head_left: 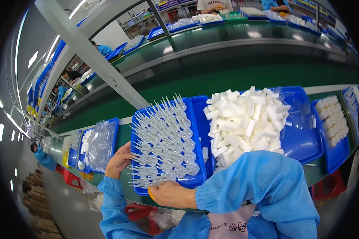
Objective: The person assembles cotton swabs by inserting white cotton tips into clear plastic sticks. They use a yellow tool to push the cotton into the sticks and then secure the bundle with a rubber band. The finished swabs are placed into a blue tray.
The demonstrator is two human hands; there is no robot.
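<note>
A blue tray (pixel 192 182) lies in front of me, filled with rows of clear plastic pieces (pixel 163 139) whose thin stems point up. My left hand (pixel 119 160) is closed at the tray's left edge, its fingers partly hidden behind the rim and the stems. At the near edge, my right hand (pixel 170 194) grips the same tray by its front rim, with my forearm crossing from the right. Something orange shows at the fingertips of that hand, perhaps a finger cover.
A heap of white foam-like blocks (pixel 249 123) fills part of a blue tray (pixel 303 133) on the right. Beyond it stands another tray with whitish pieces (pixel 332 119). Clear bags (pixel 101 139) lie in a left tray. A grey post (pixel 103 67) rises behind; a green conveyor (pixel 235 73) runs across.
</note>
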